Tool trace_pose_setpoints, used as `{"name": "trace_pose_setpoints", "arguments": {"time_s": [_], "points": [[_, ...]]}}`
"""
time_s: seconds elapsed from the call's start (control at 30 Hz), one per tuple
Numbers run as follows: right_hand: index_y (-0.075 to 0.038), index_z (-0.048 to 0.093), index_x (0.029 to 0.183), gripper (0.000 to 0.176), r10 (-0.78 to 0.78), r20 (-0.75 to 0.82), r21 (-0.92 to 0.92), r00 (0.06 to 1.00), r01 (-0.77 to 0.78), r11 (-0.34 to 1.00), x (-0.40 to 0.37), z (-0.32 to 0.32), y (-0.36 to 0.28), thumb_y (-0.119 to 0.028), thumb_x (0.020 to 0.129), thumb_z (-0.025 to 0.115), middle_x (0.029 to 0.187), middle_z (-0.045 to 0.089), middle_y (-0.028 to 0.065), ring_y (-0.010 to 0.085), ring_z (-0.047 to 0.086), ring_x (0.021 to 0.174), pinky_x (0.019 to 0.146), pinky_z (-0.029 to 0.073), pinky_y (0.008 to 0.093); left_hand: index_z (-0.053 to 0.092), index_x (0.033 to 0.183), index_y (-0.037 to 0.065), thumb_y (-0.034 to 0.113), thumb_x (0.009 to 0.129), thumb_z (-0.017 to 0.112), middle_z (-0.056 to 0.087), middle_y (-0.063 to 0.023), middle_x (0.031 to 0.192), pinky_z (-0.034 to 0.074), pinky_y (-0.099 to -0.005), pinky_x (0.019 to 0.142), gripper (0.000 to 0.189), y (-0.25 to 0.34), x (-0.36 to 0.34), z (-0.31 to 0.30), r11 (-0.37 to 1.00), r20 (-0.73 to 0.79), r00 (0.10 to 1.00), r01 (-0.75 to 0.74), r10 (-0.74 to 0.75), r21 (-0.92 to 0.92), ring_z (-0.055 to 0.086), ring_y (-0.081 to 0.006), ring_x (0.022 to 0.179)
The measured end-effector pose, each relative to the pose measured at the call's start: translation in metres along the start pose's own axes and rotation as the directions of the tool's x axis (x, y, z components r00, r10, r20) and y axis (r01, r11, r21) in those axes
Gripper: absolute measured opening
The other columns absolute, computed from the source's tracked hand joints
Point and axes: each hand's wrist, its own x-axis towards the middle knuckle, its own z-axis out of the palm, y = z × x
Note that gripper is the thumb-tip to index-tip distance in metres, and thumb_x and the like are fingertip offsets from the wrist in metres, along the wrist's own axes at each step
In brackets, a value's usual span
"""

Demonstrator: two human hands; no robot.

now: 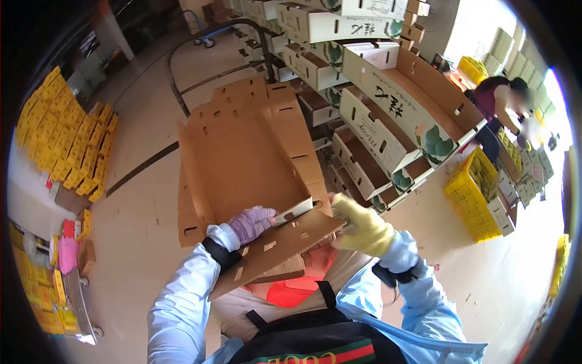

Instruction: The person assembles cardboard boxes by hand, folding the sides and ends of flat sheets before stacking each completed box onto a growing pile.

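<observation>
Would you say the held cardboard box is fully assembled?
Partly folded: the cardboard box has sides raised, its near flap hanging open.

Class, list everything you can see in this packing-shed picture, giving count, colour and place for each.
cardboard box: one, brown, part-folded, centre, held up
finished boxes: many, white and brown with green print, stacked upper right
crates: several, yellow, right, on the floor
flat packs: many, yellow, spread at left
trolley frame: one, dark metal, upper middle
other person: one, dark top, far right
left hand: purple glove, grips the box's near edge
right hand: yellow glove, grips the same edge
</observation>
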Motion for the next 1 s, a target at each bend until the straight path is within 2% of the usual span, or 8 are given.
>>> {"name": "trace_pose_setpoints", "arguments": {"time_s": [0.1, 0.27, 0.4, 0.47, 0.63, 0.7, 0.77, 1.0], "points": [[-0.009, 0.057, 0.119, 0.066, -0.418, 0.128, -0.556, 0.899, 0.414, 0.721, 0.04, 0.01, -0.008, -0.03, 0.062, 0.083, 0.104, 0.062, 0.0159, 0.0343, 0.06, 0.103, 0.09, 0.049, 0.042, 0.062, 0.116, 0.001, 0.028, 0.092, 0.061, 0.064, -0.0187, 0.108, 0.047, -0.0368, 0.091, 0.036, 0.015, -0.01, -0.003, 0.992, 0.159, 0.983, 0.105, -0.092, -0.073, 0.06, -0.0325, 0.104], [-0.009, 0.059, 0.119, 0.064, -0.188, 0.196, -0.562, 0.962, 0.268, 0.782, 0.059, 0.04, 0.025, -0.049, 0.071, 0.072, 0.105, 0.064, 0.0155, 0.0355, 0.057, 0.109, 0.108, 0.031, 0.049, 0.064, 0.113, 0.002, 0.026, 0.09, 0.062, 0.065, -0.0189, 0.11, 0.047, -0.0371, 0.091, 0.034, 0.023, -0.042, -0.032, 0.945, 0.376, 0.901, 0.292, -0.218, -0.15, 0.06, -0.0302, 0.104], [-0.007, 0.059, 0.12, 0.065, -0.101, 0.076, -0.576, 0.992, 0.126, 0.807, 0.062, 0.048, 0.028, -0.047, 0.071, 0.073, 0.104, 0.066, 0.0151, 0.035, 0.057, 0.109, 0.108, 0.031, 0.0478, 0.059, 0.119, 0.003, 0.024, 0.089, 0.064, 0.056, -0.0144, 0.126, 0.046, -0.0381, 0.095, 0.037, 0.005, -0.128, -0.045, 0.937, -0.685, 0.728, 0.248, -0.012, 0.247, 0.053, -0.0267, 0.116], [-0.005, 0.058, 0.121, 0.066, -0.101, 0.024, -0.547, 0.995, 0.098, 0.831, 0.057, 0.057, 0.03, -0.043, 0.07, 0.076, 0.104, 0.066, 0.0138, 0.0354, 0.057, 0.108, 0.107, 0.034, 0.0469, 0.049, 0.13, 0.004, 0.03, 0.092, 0.061, 0.049, -0.013, 0.135, 0.044, -0.0377, 0.097, 0.048, -0.084, -0.215, 0.014, 0.791, -0.732, 0.551, -0.194, -0.401, -0.58, 0.049, -0.0257, 0.121], [-0.005, 0.058, 0.117, 0.065, -0.231, -0.087, -0.553, 0.969, 0.146, 0.82, 0.06, 0.086, 0.033, -0.045, 0.069, 0.077, 0.088, 0.065, 0.0124, 0.0321, 0.062, 0.091, 0.101, 0.039, 0.0465, 0.031, 0.145, 0.007, 0.051, 0.093, 0.051, 0.035, -0.011, 0.147, 0.047, -0.0345, 0.093, 0.071, -0.033, -0.205, 0.091, 0.235, -0.566, 0.483, -0.585, -0.668, -0.776, 0.042, -0.0202, 0.127], [-0.002, 0.057, 0.118, 0.068, -0.267, -0.088, -0.611, 0.96, 0.159, 0.775, 0.067, 0.091, 0.035, -0.045, 0.069, 0.077, 0.087, 0.065, 0.0127, 0.0335, 0.062, 0.091, 0.101, 0.039, 0.0469, 0.045, 0.133, 0.005, 0.057, 0.09, 0.051, 0.049, -0.0134, 0.135, 0.048, -0.0347, 0.086, 0.068, -0.024, -0.184, 0.07, 0.473, -0.644, 0.288, -0.482, -0.709, -0.737, 0.05, -0.0213, 0.116], [0.0, 0.055, 0.12, 0.07, -0.253, -0.108, -0.562, 0.961, 0.151, 0.813, 0.069, 0.096, 0.028, -0.044, 0.07, 0.077, 0.088, 0.065, 0.0133, 0.035, 0.061, 0.09, 0.099, 0.04, 0.0476, 0.053, 0.12, 0.002, 0.058, 0.089, 0.052, 0.06, -0.012, 0.116, 0.048, -0.0382, 0.079, 0.064, -0.03, -0.179, 0.055, 0.701, -0.676, 0.193, 0.268, -0.711, -0.661, 0.058, -0.0238, 0.101], [0.004, 0.044, 0.131, 0.079, -0.207, -0.208, -0.671, 0.956, 0.015, 0.741, 0.079, 0.093, 0.027, -0.024, 0.066, 0.079, 0.103, 0.061, 0.0185, 0.0376, 0.054, 0.096, 0.093, 0.038, 0.052, 0.059, 0.095, 0.002, 0.053, 0.076, 0.074, 0.064, -0.0116, 0.079, 0.047, -0.0367, 0.067, 0.056, -0.062, -0.125, 0.009, 0.828, -0.759, 0.349, 0.343, -0.55, -0.443, 0.059, -0.0207, 0.071]]}}
